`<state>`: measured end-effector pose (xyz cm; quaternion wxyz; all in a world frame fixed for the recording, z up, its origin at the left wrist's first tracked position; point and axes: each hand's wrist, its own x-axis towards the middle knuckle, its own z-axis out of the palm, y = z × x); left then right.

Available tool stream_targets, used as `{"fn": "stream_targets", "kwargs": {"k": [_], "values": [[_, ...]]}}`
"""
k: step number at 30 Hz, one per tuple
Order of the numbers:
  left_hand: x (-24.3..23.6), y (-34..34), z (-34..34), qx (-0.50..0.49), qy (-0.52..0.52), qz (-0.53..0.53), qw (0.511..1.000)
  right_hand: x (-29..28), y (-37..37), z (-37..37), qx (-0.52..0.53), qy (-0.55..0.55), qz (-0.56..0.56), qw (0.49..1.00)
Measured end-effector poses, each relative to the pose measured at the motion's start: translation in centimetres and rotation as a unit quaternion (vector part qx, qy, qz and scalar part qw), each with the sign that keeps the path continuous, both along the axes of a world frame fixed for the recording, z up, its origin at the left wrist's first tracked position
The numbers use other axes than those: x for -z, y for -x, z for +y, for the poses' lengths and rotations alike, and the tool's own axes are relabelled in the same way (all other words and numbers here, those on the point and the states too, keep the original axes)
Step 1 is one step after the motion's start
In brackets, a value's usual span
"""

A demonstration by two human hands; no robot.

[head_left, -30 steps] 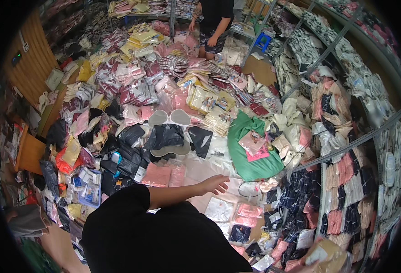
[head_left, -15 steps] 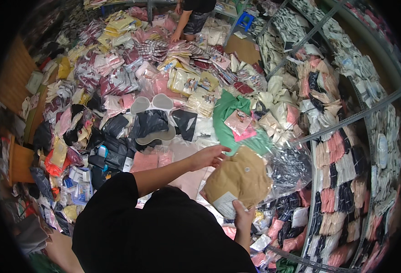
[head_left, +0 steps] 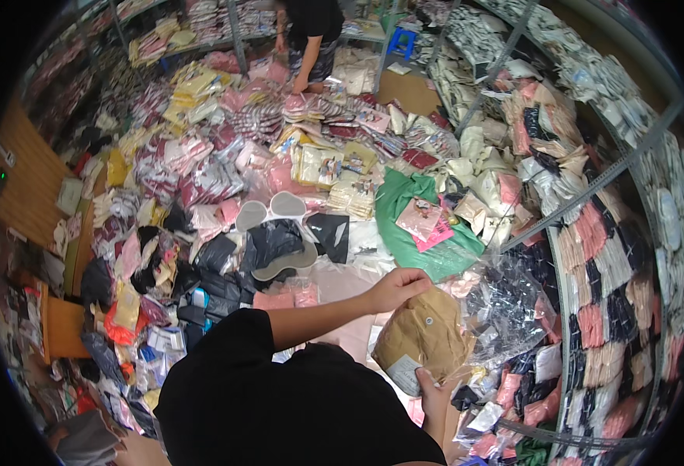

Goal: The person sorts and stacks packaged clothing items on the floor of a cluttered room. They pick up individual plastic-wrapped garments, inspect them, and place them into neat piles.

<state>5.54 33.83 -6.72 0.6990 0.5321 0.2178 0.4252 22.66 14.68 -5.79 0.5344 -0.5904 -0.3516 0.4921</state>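
Note:
A tan folded garment in a clear plastic bag (head_left: 427, 330) is held in front of me, with a white label (head_left: 405, 375) near its lower edge. My left hand (head_left: 402, 289) pinches the top edge of the bag, its fingers closed. Down at the lower edge, beside the label, my right hand (head_left: 435, 396) grips the bag with the thumb on top. Just beyond the bag lies a green cloth or bag (head_left: 404, 225), with a pink packet (head_left: 419, 219) on it. A large clear plastic bag of dark items (head_left: 509, 307) is to the right.
Heaps of bagged clothes (head_left: 202, 155) cover the floor ahead. Metal shelving (head_left: 590, 194) stacked with folded garments curves along the right. A person (head_left: 311, 46) bends over the pile at the back, near a blue stool (head_left: 402, 44). Black packages (head_left: 217, 260) lie at left.
My left hand has closed on the bag's top edge; before, its fingers were spread over it. The garment has tilted and looks narrower. The whole view has shifted slightly.

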Motion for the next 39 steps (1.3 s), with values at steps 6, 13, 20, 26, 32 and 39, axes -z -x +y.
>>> {"fn": "stream_targets", "kwargs": {"k": [6, 13, 20, 26, 32, 39], "values": [[-2.7, -2.1, -1.6, -0.025, 0.014, -0.019, 0.999, -0.5, -1.4, 0.3, 0.024, -0.122, 0.046, 0.991], [-3.3, -0.9, -1.5, -0.042, -0.038, 0.012, 0.998, -2.4, -2.5, 1.5, 0.021, -0.203, 0.012, 0.979], [-3.0, -0.7, -1.3, -0.106, -0.048, 0.089, 0.989, -2.0, -3.4, 2.3, 0.055, -0.261, -0.015, 0.964], [0.4, 0.6, 0.3, -0.178, -0.118, 0.14, 0.967, -9.1, -17.9, -2.6, 0.451, -0.394, -0.075, 0.797], [-0.1, -1.8, 1.5, -0.157, -0.185, 0.147, 0.959, -18.3, -28.2, -21.3, 0.701, -0.418, -0.233, 0.529], [0.7, -4.9, 2.1, -0.085, -0.135, 0.12, 0.98, -30.2, -23.1, -33.6, 0.758, -0.391, -0.356, 0.382]]}}
